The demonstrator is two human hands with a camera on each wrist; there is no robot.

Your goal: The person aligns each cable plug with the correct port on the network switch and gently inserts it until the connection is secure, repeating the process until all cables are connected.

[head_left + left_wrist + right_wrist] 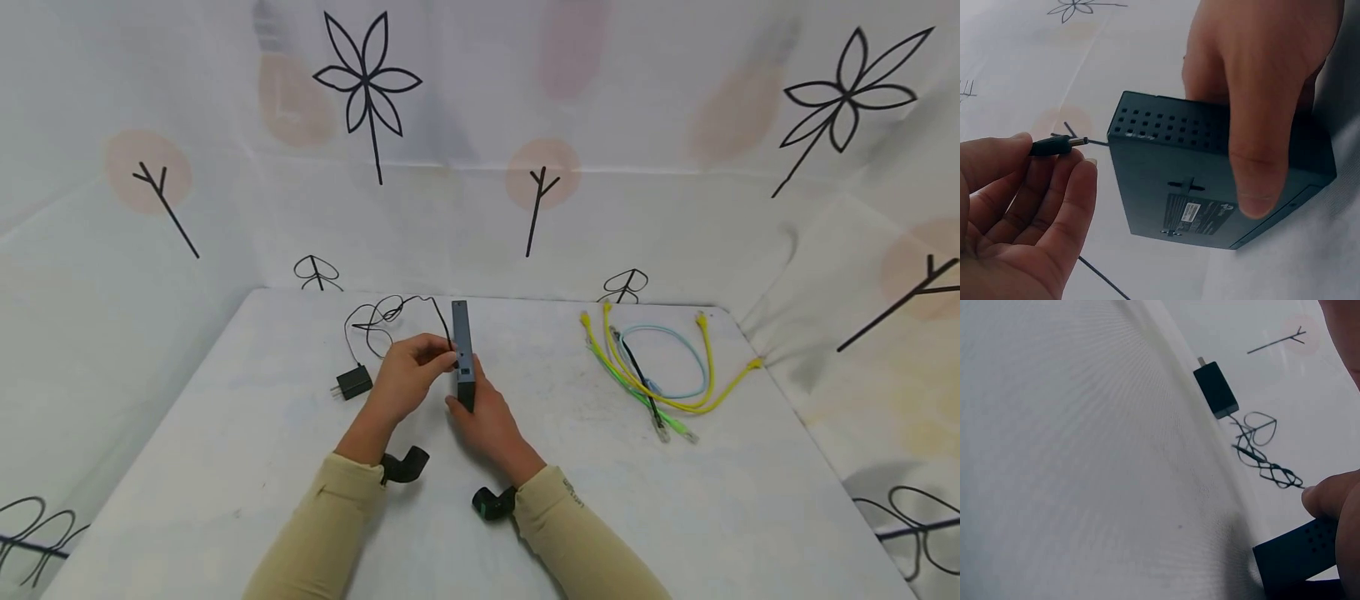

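My right hand [491, 421] grips a dark network switch [462, 333], which stands on its narrow side with its port edge facing up in the head view. Its perforated side and labelled underside show in the left wrist view, the right thumb [1260, 169] lying across them. My left hand [408, 371] pinches a black barrel plug [1054, 146] between thumb and fingers; its metal tip points at the switch with a gap between them. From the plug a thin black cord [347, 329] runs in loose loops to the power adapter [354, 382] on the table.
At the right of the white table [675, 517] lies a loose group of network cables: yellow [712, 402], light blue [667, 327], green [622, 381] and black ones. A patterned white cloth [465, 225] surrounds the table at the back and sides.
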